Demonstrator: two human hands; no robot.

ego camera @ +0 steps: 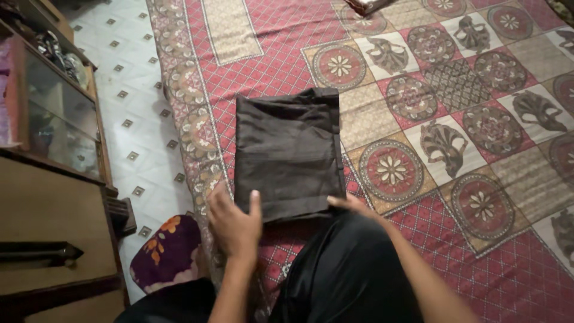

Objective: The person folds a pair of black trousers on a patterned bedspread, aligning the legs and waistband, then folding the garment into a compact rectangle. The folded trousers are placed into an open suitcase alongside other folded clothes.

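So I've got this dark brown folded garment (288, 157) lying flat on the bed, sitting roughly in the centre of the frame, a bit left of middle. It's folded into a neat upright rectangle with a seam or waistband edge running down its right side.

My left hand (234, 224) is at the lower left corner of the garment, palm down, fingers spread and loose, so the grip is released there; the fingertips just rest on the cloth's bottom edge, not pinching anything. My right hand (353, 205) is at the lower right corner, flat against the bottom edge too. It's mostly tucked behind my knee, so I can't tell for sure if that grip is closed on the fabric or just touching it.

The bedsheet (454, 119) underneath is a red and beige patchwork print with round flower medallions and diamond lattice, filling most of the right and top of the frame. My leg in black fabric (347, 275) comes up from the bottom centre, overlapping the sheet just below the garment.

Off to the left there's a white tiled floor (125, 90) with small dark diamond insets, and a wooden cabinet with glass panels (54, 113) along the left edge. A purple cushion with orange flowers (170, 248) sits on the floor at lower left, just beside the bed.
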